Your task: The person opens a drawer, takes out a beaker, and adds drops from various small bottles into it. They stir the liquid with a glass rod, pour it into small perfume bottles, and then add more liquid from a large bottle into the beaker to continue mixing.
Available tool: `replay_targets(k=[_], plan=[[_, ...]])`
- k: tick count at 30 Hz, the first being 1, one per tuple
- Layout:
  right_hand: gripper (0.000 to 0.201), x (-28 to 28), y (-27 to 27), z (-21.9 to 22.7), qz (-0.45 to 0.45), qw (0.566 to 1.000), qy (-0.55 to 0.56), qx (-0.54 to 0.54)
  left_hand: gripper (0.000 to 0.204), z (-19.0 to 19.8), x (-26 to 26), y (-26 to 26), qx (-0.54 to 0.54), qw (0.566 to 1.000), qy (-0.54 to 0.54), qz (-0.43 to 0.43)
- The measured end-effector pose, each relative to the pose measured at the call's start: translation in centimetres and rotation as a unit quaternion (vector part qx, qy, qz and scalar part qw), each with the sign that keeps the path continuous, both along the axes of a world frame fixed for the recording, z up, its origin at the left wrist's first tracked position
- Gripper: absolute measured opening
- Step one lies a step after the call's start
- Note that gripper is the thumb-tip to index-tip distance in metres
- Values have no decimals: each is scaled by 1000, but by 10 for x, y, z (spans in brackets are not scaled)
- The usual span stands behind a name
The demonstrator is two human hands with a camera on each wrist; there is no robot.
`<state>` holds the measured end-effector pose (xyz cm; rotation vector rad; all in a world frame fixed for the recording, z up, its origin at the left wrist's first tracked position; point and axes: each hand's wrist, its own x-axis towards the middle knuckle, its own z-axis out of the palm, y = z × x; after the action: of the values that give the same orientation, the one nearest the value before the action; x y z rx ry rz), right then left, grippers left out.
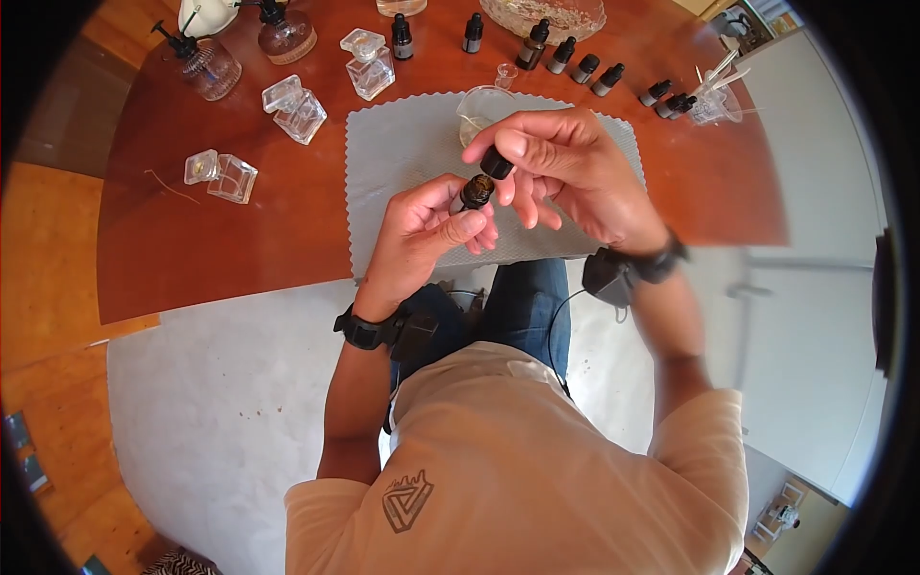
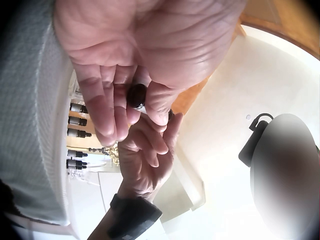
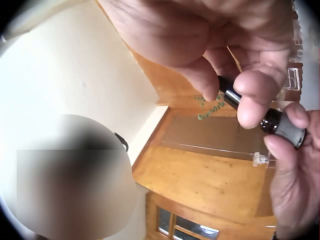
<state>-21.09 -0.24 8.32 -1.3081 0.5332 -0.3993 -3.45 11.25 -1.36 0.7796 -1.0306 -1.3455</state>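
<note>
My left hand grips a small dark glass bottle over the grey mat, its uncapped neck tilted up toward the right hand. In the right wrist view, a grey label shows round the bottle. With thumb and fingers, my right hand pinches a black cap just above the bottle's mouth. The cap and the bottle neck stand close together, roughly in line. Only the dark round base of the bottle shows in the left wrist view, between thumb and fingers.
The scalloped grey mat carries a clear glass beaker behind the hands. Square glass bottles with stoppers stand at left. Several dark dropper bottles line the back, near a glass of sticks and a patterned glass bowl.
</note>
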Motion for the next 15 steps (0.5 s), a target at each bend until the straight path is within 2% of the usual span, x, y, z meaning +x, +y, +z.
replay_targets(k=[3, 4, 8, 11, 15], plan=[[25, 5, 10, -5, 12, 993, 13, -113, 26, -3, 0, 0, -5, 1000, 6, 0], [21, 8, 15, -4, 7, 993, 13, -118, 27, -3, 0, 0, -7, 1000, 3, 1], [19, 15, 31, -11, -59, 976, 8, -212, 33, -5, 1, 1, -11, 1000, -3, 3], [20, 15, 32, -14, -69, 975, 10, -211, 40, -4, -1, 2, -10, 1000, -21, 19], [20, 14, 35, -22, -79, 988, -24, -133, 46, -4, -1, 1, -24, 999, -36, 31]])
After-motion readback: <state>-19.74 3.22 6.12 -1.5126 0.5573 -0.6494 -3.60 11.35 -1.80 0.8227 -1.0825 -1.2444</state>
